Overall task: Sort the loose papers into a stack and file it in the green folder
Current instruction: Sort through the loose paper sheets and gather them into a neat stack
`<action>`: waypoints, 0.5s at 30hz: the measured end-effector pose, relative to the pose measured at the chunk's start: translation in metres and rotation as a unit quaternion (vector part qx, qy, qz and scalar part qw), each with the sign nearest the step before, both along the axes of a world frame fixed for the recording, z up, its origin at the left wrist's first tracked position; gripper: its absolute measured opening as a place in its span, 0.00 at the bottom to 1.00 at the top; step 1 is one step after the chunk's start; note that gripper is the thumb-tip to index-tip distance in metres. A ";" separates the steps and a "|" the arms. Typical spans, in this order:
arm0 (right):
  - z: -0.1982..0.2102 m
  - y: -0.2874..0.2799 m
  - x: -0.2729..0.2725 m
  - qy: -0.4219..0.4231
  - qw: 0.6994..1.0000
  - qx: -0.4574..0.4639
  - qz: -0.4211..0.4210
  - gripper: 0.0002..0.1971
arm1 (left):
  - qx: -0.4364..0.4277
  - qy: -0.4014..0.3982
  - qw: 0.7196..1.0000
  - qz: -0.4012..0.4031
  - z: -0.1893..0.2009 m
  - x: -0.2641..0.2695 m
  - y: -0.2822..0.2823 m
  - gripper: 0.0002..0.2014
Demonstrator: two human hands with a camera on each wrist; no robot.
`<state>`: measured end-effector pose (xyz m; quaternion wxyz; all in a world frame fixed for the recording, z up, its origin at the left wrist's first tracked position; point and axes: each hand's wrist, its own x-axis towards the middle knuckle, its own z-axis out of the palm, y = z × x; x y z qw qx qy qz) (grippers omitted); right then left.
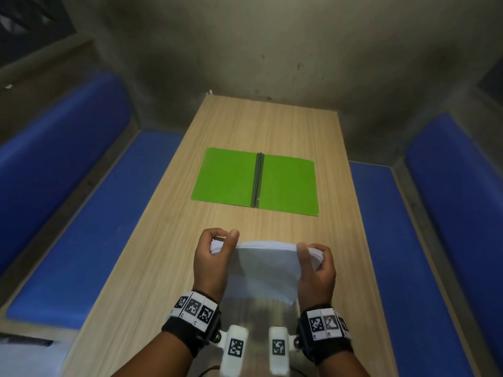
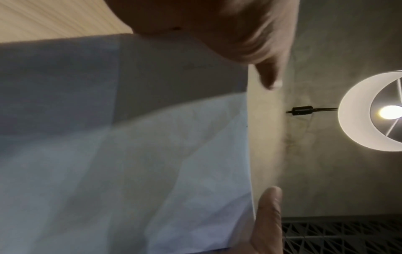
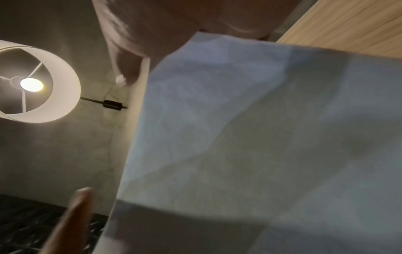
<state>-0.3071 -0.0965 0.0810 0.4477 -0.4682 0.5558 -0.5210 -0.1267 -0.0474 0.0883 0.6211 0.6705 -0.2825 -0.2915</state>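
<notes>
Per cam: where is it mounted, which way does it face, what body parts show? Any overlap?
Head: looks down the table at the green folder; left hand and right hand grip the paper stack.
Left wrist: faces upward along the paper; fingers.
Right wrist: the same; fingers.
Both wrist views share the ceiling lamp.

Head cam up high, looking down and forward along the table [image 1: 174,240]. Wrist cams super close under the paper stack [image 2: 130,154], facing up toward the ceiling lamp [image 3: 39,84] at 12 o'clock. Stack shared by all three.
</notes>
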 end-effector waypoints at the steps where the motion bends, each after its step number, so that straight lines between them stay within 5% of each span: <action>1: -0.002 -0.001 -0.003 0.002 1.000 0.006 0.028 0.29 | -0.005 -0.004 1.000 -0.021 -0.005 0.004 0.002 0.22; 5: -0.026 0.000 -0.014 -0.013 0.988 0.120 0.093 0.52 | 0.006 0.059 0.990 -0.127 -0.033 0.016 0.014 0.34; 7: -0.031 0.001 -0.015 -0.001 0.986 0.130 0.104 0.47 | 0.047 0.084 0.983 -0.154 -0.039 0.015 0.016 0.40; 11: -0.029 -0.003 -0.018 0.018 0.987 0.111 0.112 0.43 | 0.074 0.115 0.978 -0.155 -0.037 0.016 0.012 0.32; 15: -0.037 0.000 -0.019 0.028 0.986 0.128 0.103 0.44 | 0.100 0.117 0.974 -0.165 -0.045 0.013 0.013 0.34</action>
